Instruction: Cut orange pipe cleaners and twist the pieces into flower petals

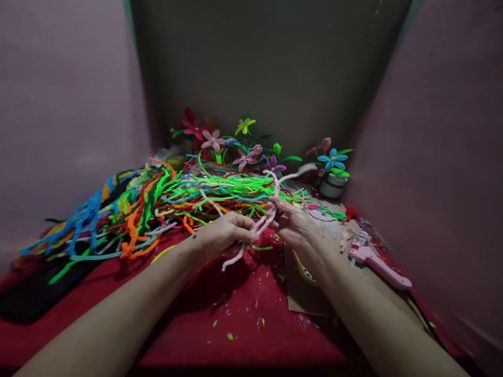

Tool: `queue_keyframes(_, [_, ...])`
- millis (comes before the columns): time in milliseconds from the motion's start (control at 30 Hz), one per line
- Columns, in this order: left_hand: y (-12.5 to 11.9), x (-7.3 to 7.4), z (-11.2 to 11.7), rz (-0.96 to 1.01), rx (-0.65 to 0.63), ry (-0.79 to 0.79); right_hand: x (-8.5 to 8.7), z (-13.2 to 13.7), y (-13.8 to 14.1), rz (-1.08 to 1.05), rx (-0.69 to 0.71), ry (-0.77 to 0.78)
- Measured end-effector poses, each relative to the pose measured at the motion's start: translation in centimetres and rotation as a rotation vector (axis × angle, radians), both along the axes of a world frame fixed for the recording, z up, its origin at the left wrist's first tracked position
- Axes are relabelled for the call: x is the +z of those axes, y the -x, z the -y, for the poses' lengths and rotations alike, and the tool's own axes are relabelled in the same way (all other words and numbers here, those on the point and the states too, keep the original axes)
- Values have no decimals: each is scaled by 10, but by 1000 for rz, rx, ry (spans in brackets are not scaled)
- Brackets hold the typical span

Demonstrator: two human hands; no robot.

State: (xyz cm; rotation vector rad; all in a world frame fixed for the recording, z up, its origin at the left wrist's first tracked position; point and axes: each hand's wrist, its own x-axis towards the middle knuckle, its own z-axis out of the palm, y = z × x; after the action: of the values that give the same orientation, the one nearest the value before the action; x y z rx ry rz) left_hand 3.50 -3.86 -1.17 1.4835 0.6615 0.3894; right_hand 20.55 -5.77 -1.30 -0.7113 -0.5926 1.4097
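Both my hands meet above a red cloth. My left hand is closed, pinching a pale pink pipe cleaner near its lower part; one end dangles down toward the cloth. My right hand is closed on the same pink pipe cleaner a little higher, where it looks twisted or looped, and a long end rises and curves to the right. Just behind the hands lies a big heap of coloured pipe cleaners, green, orange, blue and others.
Finished pipe-cleaner flowers stand at the back by the wall, a blue flower in a small pot to the right. A pink glue gun lies on cardboard at right. Small scraps dot the cloth. Pink walls close both sides.
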Motion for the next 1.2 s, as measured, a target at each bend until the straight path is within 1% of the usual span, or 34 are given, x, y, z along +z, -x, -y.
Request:
queue_keyframes(67, [1,0,-2,-33,-17,9,1,-1,-1,-27,-27,31])
queue_keyframes(267, [4,-5,-7,-98,-169,68,2,-5,-2,-73,-109,57])
queue_keyframes(367, [4,-7,-9,-140,-207,78,6,-5,-5,-87,-157,46])
queue_keyframes(500, [4,-8,-10,-189,-260,53,14,-4,-11,-122,-209,48])
queue_keyframes(633, [7,-6,-10,-232,-316,39,19,-3,-16,-167,-206,73])
queue_keyframes(700, [9,-3,-10,-268,-364,26,21,-3,-17,-194,-179,77])
queue_keyframes(767, [10,2,-8,-272,-385,-27,20,-2,-17,-220,-146,80])
queue_keyframes(833, [9,8,-5,-217,-351,-97,19,-1,-14,-242,-123,85])
queue_keyframes(900, [6,11,1,-121,-280,-104,16,0,-9,-258,-111,86])
queue_keyframes(967, [0,10,8,-57,-234,-54,13,0,-4,-268,-111,86])
queue_keyframes(1067, [-10,2,18,-16,-193,17,8,0,2,-273,-111,88])
queue_keyframes(1133, [-16,-3,22,-9,-162,90,5,0,3,-271,-103,87])
queue_keyframes(1200, [-20,-6,25,-42,-124,139,4,0,3,-257,-74,87])
